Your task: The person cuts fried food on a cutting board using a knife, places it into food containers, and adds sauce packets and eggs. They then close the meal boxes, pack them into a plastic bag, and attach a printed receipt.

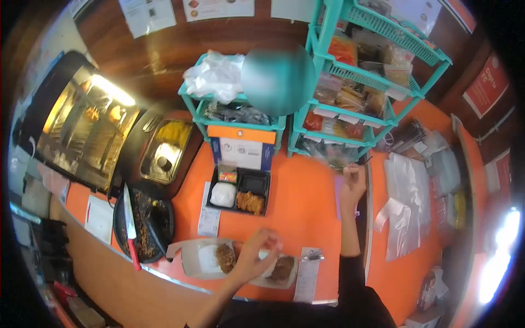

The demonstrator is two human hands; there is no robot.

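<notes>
My left hand (259, 256), partly blurred, is above two paper food boxes with its fingers curved and a gap to the thumb; I see nothing in it. The left paper box (191, 257) has white rice and a fried piece (225, 258). Below my hand, the right paper box (294, 277) has a brown fried piece (282, 268). My right hand (353, 180) is raised beside the lowest tier of the green rack (328, 71), fingertips pinched together. A clear plastic packet (334, 159) lies just past them; whether they hold it is unclear.
A black tray (240, 211) with wrapped rice and fried chicken stands mid-counter. Receipts (209, 213) lie nearby. At the left are a red-handled knife (130, 224) across a dark round pan (147, 254) and a lit warming cabinet (90, 123). Plastic bags (404, 202) lie right.
</notes>
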